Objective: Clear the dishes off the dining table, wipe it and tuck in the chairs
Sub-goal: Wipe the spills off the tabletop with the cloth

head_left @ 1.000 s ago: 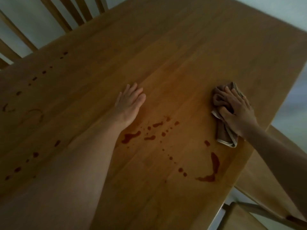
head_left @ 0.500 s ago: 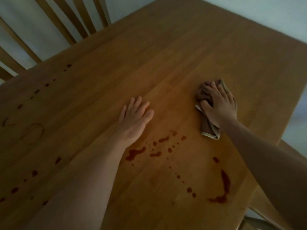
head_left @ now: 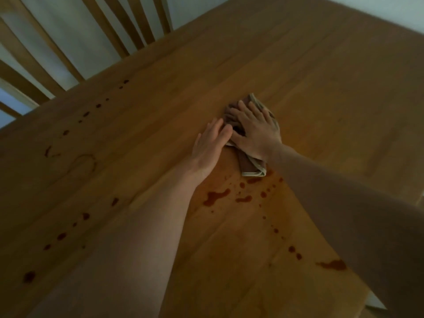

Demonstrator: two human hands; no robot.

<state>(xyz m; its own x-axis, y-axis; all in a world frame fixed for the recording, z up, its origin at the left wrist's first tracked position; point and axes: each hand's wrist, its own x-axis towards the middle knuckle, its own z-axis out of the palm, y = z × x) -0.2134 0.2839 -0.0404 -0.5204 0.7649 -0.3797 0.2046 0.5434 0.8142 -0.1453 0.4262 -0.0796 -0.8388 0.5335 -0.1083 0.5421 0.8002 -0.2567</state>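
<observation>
Near the middle of the dining table [head_left: 321, 72], your right hand [head_left: 257, 131] lies flat on the folded brown cloth [head_left: 250, 165], fingers spread and pressing it to the wood rather than curled round it. Your left hand [head_left: 210, 143] rests palm down just beside it, fingers straight and together, their tips touching the cloth's edge; it holds nothing.

The cloth looks soft and light, so it will likely bunch and slide under a loose palm. Keep your weight over its thick folded middle, not the pale hem trailing toward you.

Compared with a second ago, the cloth and your right hand have travelled from the table's right edge toward the centre, and the gap between your hands has closed. The dark red spills [head_left: 215, 196] just on your side of the cloth are not yet wiped; more drops [head_left: 86, 114] run along the left, near the chair [head_left: 128, 26]. No dishes show on the visible surface, so you are probably partway through wiping.
</observation>
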